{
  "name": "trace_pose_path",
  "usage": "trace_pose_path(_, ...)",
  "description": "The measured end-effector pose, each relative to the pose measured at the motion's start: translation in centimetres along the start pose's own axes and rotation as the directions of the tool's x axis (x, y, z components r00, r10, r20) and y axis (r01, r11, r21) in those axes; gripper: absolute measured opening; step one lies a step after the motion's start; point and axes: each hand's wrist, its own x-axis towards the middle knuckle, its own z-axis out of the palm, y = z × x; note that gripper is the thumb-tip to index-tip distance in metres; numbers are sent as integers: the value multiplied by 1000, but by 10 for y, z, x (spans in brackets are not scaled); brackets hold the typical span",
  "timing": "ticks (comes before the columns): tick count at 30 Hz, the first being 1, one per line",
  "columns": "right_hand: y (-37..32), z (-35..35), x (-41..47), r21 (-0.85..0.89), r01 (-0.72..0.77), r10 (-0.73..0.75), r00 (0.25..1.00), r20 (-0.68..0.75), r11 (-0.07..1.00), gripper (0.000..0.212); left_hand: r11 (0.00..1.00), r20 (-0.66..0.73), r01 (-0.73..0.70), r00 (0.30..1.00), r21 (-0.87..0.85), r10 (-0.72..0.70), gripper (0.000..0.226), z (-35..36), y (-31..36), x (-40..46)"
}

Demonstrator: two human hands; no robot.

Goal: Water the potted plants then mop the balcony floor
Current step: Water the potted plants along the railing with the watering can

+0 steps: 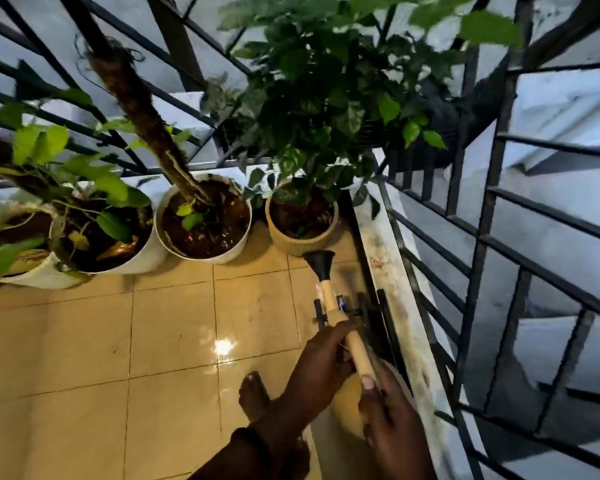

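Note:
I hold a cream watering can [347, 400] low at the right, its long spout [333, 303] ending in a black rose [321, 263] that points at the ribbed beige pot [302, 242]. My left hand [321, 367] grips the spout near its base. My right hand [392, 420] is closed over the can's body and handle. The rose hangs just in front of the beige pot, not over its soil. A white pot with a moss pole [203, 220] stands to its left, and two more white pots [111, 233] sit further left.
Beige floor tiles [174, 341] stretch out in front of the pots, with a bright light reflection. A marble ledge [392, 282] and black metal railing [482, 254] close off the right side and back. My bare foot [253, 396] is on the tiles. A black bracket [357, 310] sits by the ledge.

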Motion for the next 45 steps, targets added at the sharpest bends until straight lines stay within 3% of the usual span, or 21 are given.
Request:
trace_pose_path(4,-29,4,39,-131,63,-62,998,14,989,40,999,-47,14,999,30,-13,53,-16,-8,41)
trace_pose_path(9,-71,6,84,-355,239,-260,965,-14,904,48,994,-165,14,986,108,4,63,-27,-16,92)
trace_pose_path(15,-102,10,139,-587,330,-384,923,35,739,41,984,-205,100,970,-146,-129,60,-28,-21,144)
trace_pose_path(18,-111,11,159,-618,345,-362,926,104,707,43,908,-188,147,954,-394,-235,61,-25,-25,158)
trace_pose_path(22,-121,13,173,-663,364,-339,925,172,655,44,837,-184,187,929,-514,-321,63,-22,-26,171)
trace_pose_path(32,-134,11,204,-758,345,-280,934,220,553,44,852,-168,193,937,-487,-308,67,-16,-30,203)
trace_pose_path(38,-130,2,221,-768,356,-288,929,231,532,44,787,-161,179,930,-590,-332,62,-5,-29,220)
trace_pose_path(45,-126,-6,231,-747,378,-315,920,234,547,45,786,-200,174,914,-593,-354,60,4,-31,229)
